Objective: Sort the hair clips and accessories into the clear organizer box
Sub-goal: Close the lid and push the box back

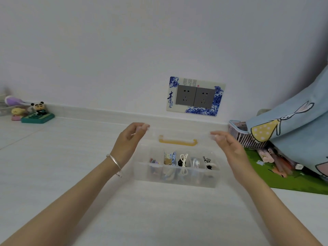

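A clear organizer box (pixel 209 181) stands on the white table in front of me. Its row of compartments holds hair clips and accessories (pixel 182 162): colourful small clips at the left, a blue patterned piece, a white and black clip, dark clips at the right. The clear lid (pixel 177 135) with a yellow handle (pixel 178 141) stands raised behind the box. My left hand (pixel 130 141) pinches the lid's left top corner. My right hand (pixel 225 142) pinches the right top corner.
A double wall socket (pixel 195 96) with a blue-white frame sits behind the box. Small figurines (pixel 38 112) stand at the far left. At the right are a pink basket (pixel 243 135), a blue cartoon cushion (pixel 292 128) and a green mat (pixel 292 181) with pens.
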`<move>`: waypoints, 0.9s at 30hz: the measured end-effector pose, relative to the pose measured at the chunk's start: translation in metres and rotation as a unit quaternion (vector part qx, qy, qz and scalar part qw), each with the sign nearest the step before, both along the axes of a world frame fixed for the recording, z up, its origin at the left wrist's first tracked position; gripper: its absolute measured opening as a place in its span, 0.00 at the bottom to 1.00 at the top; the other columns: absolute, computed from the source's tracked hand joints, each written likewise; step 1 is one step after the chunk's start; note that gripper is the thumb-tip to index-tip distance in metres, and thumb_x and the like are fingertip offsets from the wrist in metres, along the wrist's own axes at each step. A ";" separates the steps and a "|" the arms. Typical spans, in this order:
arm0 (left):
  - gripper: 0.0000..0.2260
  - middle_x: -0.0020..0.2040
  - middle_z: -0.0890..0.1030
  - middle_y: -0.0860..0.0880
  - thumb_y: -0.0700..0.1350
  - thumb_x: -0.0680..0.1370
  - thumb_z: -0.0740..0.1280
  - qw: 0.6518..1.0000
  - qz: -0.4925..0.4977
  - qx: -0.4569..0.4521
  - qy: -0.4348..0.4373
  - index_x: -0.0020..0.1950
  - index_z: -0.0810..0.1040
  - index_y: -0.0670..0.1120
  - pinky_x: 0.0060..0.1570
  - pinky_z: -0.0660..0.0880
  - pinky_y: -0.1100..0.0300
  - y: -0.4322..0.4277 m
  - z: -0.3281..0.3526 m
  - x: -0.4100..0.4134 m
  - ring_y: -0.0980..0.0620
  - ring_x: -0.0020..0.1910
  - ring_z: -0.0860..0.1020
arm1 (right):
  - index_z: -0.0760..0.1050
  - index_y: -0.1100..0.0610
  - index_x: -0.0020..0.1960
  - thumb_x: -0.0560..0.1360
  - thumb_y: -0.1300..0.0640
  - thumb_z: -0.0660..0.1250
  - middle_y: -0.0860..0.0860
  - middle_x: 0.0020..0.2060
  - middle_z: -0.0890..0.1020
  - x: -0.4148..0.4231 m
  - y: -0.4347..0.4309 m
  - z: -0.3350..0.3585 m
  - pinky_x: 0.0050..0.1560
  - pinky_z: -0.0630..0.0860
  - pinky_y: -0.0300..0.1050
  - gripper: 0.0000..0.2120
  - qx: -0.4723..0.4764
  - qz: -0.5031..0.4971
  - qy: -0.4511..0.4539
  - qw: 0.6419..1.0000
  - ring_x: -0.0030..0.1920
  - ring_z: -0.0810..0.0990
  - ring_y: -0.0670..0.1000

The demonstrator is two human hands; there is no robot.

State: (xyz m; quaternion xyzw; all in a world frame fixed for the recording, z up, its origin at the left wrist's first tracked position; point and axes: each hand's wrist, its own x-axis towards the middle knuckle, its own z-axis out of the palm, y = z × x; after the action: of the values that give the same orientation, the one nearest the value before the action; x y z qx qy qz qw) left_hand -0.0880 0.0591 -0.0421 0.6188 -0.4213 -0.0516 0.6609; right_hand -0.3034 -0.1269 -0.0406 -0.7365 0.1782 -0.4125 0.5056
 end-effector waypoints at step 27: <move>0.16 0.57 0.73 0.70 0.63 0.67 0.65 0.948 -0.033 0.152 -0.277 0.54 0.75 0.68 0.65 0.63 0.69 0.030 -0.037 -0.002 0.66 0.65 0.67 | 0.73 0.32 0.58 0.68 0.42 0.68 0.30 0.63 0.73 -0.016 0.008 -0.048 0.73 0.55 0.40 0.19 -0.321 -0.013 0.155 0.934 0.68 0.66 0.36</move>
State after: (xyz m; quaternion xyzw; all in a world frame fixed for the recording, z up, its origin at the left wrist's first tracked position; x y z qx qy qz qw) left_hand -0.0897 0.0893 -0.0787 0.6879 -0.5950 0.0364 0.4140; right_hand -0.3191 -0.1192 -0.0882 -0.9119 0.1219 -0.3353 0.2029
